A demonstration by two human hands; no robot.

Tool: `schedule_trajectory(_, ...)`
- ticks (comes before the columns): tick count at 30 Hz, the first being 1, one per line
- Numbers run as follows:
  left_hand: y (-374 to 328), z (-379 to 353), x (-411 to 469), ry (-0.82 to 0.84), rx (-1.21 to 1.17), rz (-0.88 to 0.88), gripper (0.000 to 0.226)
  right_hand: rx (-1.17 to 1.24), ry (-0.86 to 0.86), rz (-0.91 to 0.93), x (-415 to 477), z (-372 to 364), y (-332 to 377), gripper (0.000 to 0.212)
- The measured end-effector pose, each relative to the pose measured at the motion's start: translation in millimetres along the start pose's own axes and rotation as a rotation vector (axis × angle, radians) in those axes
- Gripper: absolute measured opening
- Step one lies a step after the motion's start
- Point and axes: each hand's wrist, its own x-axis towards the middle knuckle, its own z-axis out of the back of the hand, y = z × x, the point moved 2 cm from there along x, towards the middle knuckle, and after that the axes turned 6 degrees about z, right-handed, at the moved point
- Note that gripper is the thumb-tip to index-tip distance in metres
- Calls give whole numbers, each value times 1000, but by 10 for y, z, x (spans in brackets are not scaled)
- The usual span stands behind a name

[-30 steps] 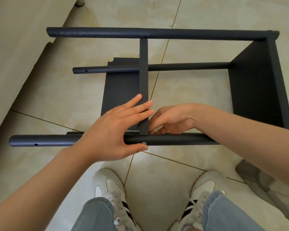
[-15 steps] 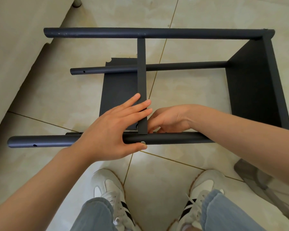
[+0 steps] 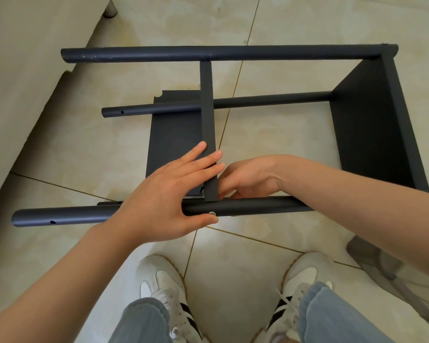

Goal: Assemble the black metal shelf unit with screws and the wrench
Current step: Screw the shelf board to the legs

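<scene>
The black shelf frame lies on its side on the tile floor. Its near pole runs left to right in front of me, and the far pole lies parallel behind it. The middle shelf panel stands on edge between them; the end panel closes the right side. My left hand lies over the near pole, its straight fingers pressing on the middle panel's edge. Its thumb sits beside a silver screw head. My right hand reaches behind the pole to the same joint, fingertips hidden. No wrench is in view.
A third pole runs lower down inside the frame. Beige furniture with a round foot borders the left side. My two white shoes stand just below the near pole. A grey bag lies at the right.
Both hands stay at the joint of the middle panel and near pole. Only the view has shifted slightly.
</scene>
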Motion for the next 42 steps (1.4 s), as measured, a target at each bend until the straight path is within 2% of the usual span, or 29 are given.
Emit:
schedule_trajectory(18,-6,-6,4,-2,-4,6,87,8,-9,-22,-32,69,-24,12)
schedule_trajectory(22,1,-10,2,-4,-10,5,87,13,-35,-6,49,33,-32,17)
schedule_trajectory(26,12,-3,14,4,2,-5,87,35,-15,2,-28,74,-4,12)
schedule_trajectory(34,14,-11,2,-3,21,-3,86,26,-22,9,42,46,-31,24)
schedule_trajectory(38,13,-11,9,2,25,-1,87,27,-9,-27,-31,101,-18,13)
schedule_trajectory(42,17,-7,9,0,21,3,87,9,-23,-10,-5,40,-16,18)
